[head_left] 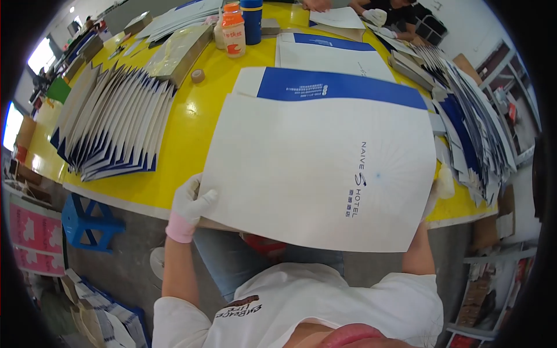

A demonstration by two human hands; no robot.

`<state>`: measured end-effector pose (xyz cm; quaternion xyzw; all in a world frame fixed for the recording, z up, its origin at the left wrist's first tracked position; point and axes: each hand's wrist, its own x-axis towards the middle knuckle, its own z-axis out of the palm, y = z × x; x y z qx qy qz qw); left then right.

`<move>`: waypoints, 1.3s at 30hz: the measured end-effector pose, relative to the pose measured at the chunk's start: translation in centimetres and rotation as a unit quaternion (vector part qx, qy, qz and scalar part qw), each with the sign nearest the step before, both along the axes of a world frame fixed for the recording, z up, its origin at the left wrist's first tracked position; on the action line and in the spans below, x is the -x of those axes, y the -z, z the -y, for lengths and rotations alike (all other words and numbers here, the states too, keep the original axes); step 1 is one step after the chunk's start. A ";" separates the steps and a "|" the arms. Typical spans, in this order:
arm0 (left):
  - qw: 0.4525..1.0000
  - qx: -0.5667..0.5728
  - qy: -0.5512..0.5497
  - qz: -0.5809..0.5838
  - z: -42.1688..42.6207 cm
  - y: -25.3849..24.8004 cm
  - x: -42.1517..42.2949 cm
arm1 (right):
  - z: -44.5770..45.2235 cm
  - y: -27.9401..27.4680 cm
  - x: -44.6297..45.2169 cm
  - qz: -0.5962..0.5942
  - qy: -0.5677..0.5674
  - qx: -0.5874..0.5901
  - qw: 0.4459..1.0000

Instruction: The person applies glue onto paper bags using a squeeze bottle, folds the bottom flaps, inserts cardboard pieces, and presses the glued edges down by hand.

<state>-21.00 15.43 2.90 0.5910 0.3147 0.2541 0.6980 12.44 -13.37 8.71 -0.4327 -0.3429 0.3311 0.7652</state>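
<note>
A large white printed sheet (290, 168) with hotel lettering and a blue band along its far edge spans the near side of the yellow table. At its left edge is my left hand (193, 202), in a white glove with a pink cuff, thumb on top and fingers mostly beneath. Behind the sheet's right edge, my right hand (430, 203) is largely hidden, and its fingers do not show. The sheet's near edge extends past the table edge, above my lap. Further back, another white and blue sheet (336, 58) lies on the table.
Fanned folded folders (119, 122) stand at left, and more piled folders (473, 122) at right. An orange-white bottle (234, 32), a blue flask (252, 22) and a tape roll (198, 76) are on the table (188, 107). A co-worker (397, 14) is at the far side. A blue stool (90, 223) stands lower left.
</note>
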 end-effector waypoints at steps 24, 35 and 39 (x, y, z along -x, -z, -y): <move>0.973 0.178 0.147 -0.016 -1.3 0.8 1.7 | -20.2 8.1 4.1 0.720 -0.148 0.181 0.653; 0.960 0.245 0.113 0.083 -3.7 2.2 2.3 | -22.8 9.1 3.5 0.715 -0.148 0.180 0.659; 0.949 0.283 -0.012 0.138 -3.2 2.0 1.9 | -23.2 9.1 2.7 0.704 -0.147 0.192 0.667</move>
